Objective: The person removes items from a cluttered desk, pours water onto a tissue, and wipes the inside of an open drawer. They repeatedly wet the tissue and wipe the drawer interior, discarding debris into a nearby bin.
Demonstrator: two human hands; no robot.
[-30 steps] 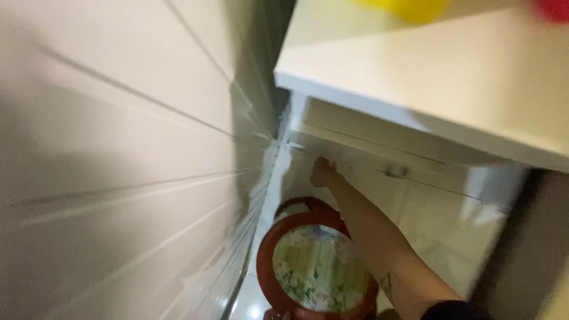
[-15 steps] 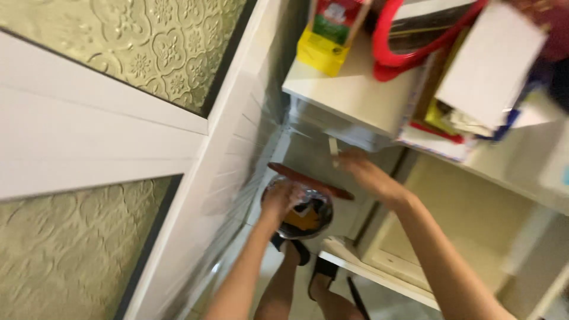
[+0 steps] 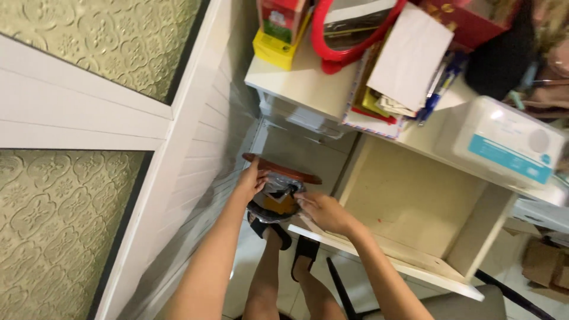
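Note:
A round container (image 3: 274,204) with a red-brown rim (image 3: 290,170) hangs tilted in front of me, low beside the white desk. Something orange and dark shows inside it under shiny clear wrap. My left hand (image 3: 251,181) grips its left side just under the rim. My right hand (image 3: 320,213) holds its right side, fingers on the shiny wrap. Below the container are my feet in black sandals (image 3: 288,242).
A white desk (image 3: 308,89) carries a yellow box (image 3: 276,46), a red-framed object (image 3: 349,35), papers (image 3: 409,56) and a white box with a teal label (image 3: 501,145). An open cubby (image 3: 409,207) lies under it. A white panelled door with patterned glass (image 3: 89,118) stands at left.
The view has swung from a blurred look under the desk to looking down over it. The container has been lifted off the floor, and both hands now hold it.

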